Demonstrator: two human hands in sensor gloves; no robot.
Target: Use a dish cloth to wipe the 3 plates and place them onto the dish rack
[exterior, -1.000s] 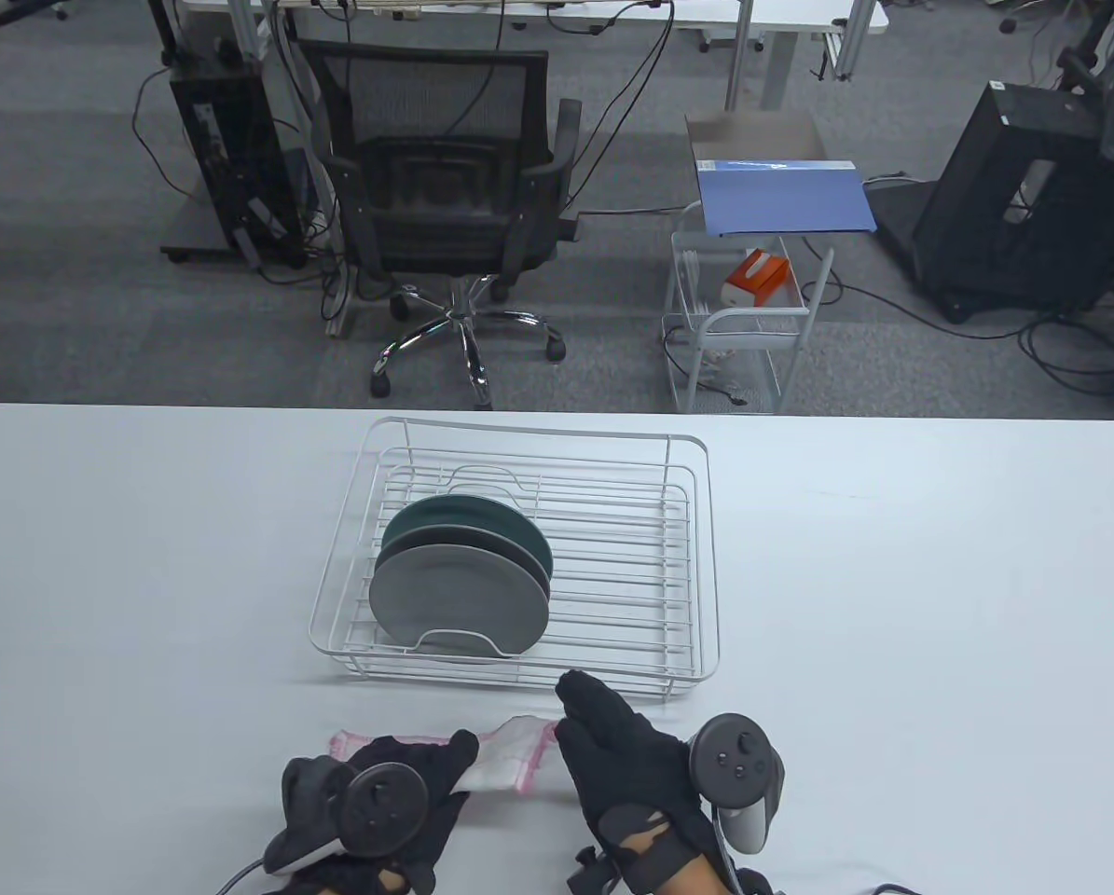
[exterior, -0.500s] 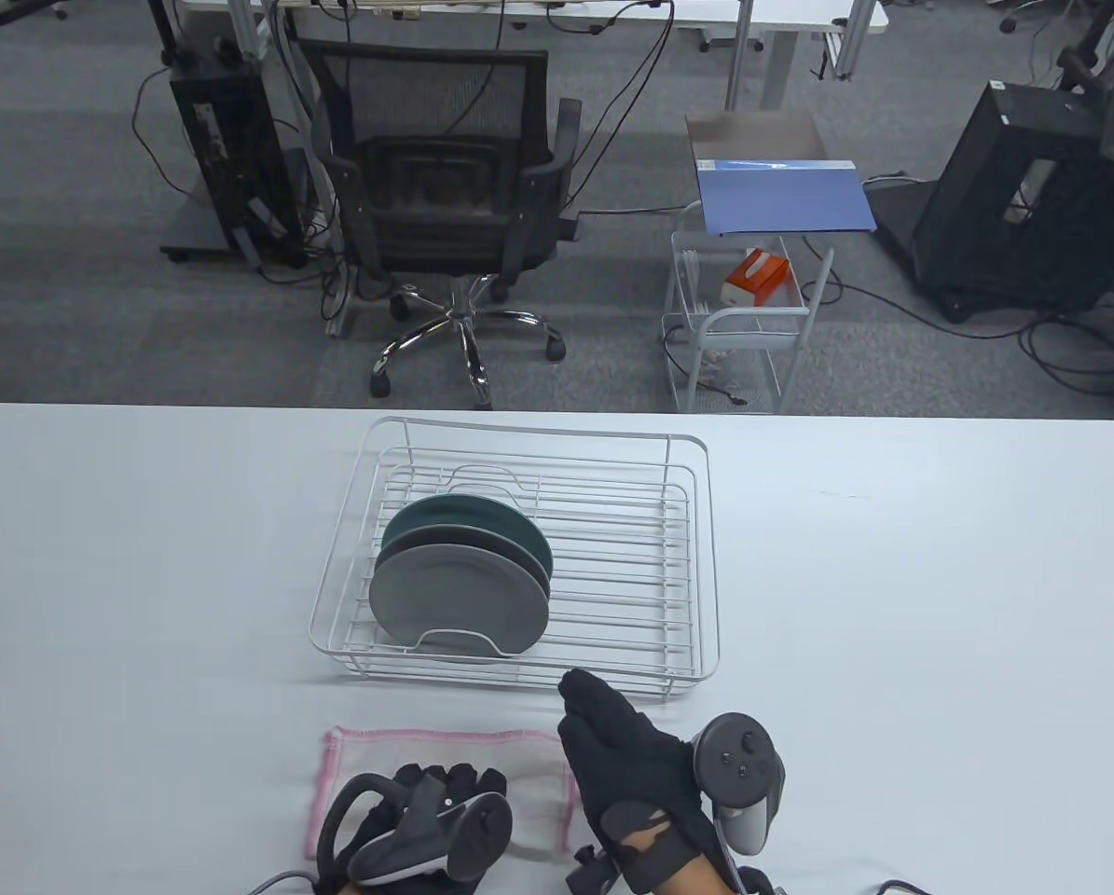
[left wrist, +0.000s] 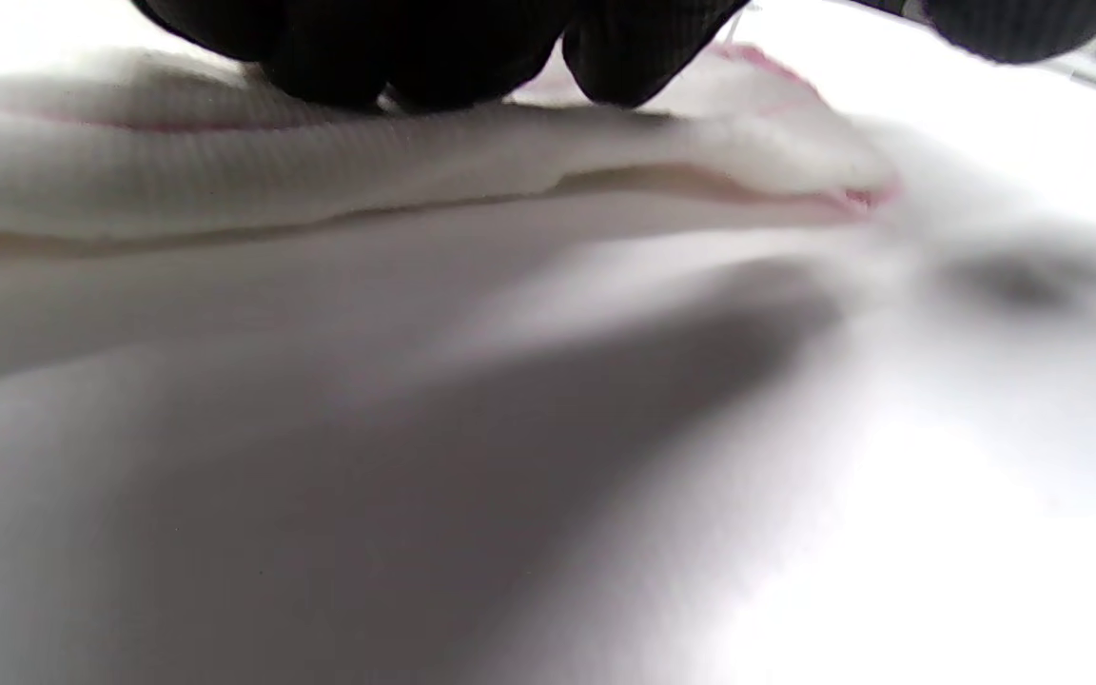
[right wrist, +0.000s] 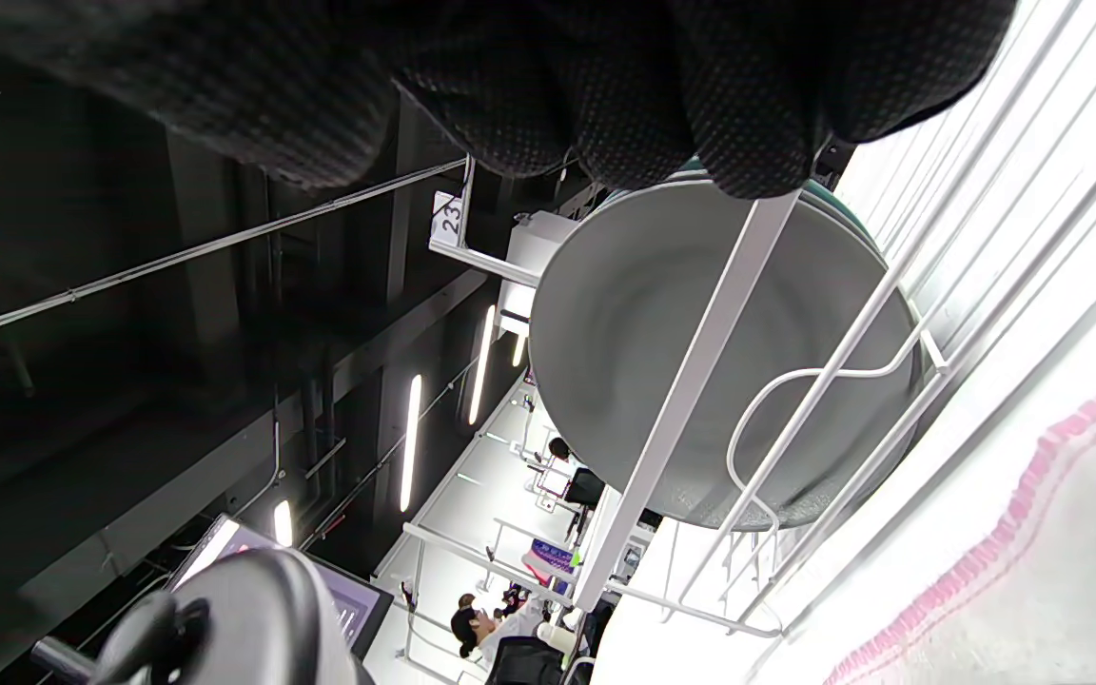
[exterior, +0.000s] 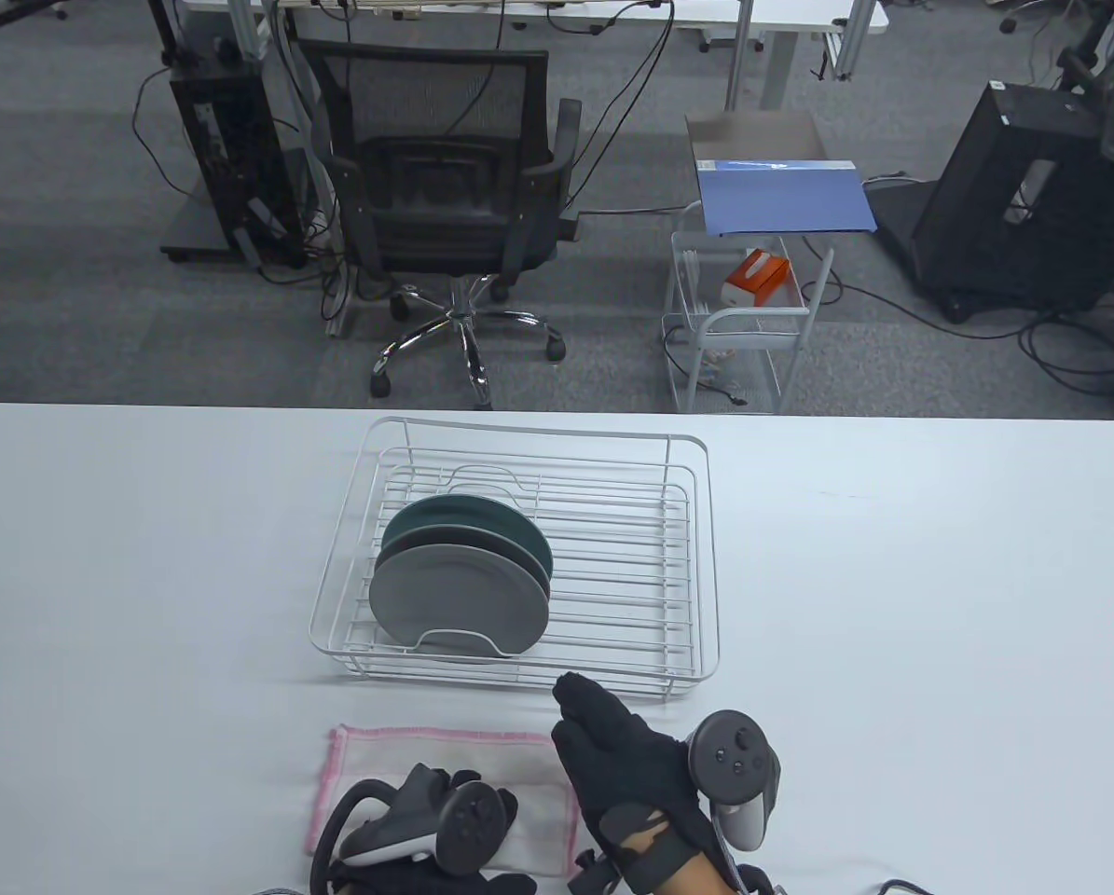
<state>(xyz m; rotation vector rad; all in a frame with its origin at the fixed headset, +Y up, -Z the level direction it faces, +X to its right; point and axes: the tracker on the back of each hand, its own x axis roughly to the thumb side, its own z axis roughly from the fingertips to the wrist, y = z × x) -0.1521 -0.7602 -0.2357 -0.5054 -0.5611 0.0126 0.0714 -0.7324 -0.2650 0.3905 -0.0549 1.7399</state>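
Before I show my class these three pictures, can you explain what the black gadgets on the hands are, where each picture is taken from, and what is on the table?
These are a person's two hands in black sensor gloves; the controller-like gadgets are motion trackers strapped to the backs of the hands, not held. One camera looks down at the white table. The other two sit on the wrists, so their pictures are tilted and very close. On the table stands a wire dish rack with three plates upright in it. In front lies a pink-edged dish cloth, spread flat. The left hand rests on the cloth. The right hand holds nothing, fingers straight.
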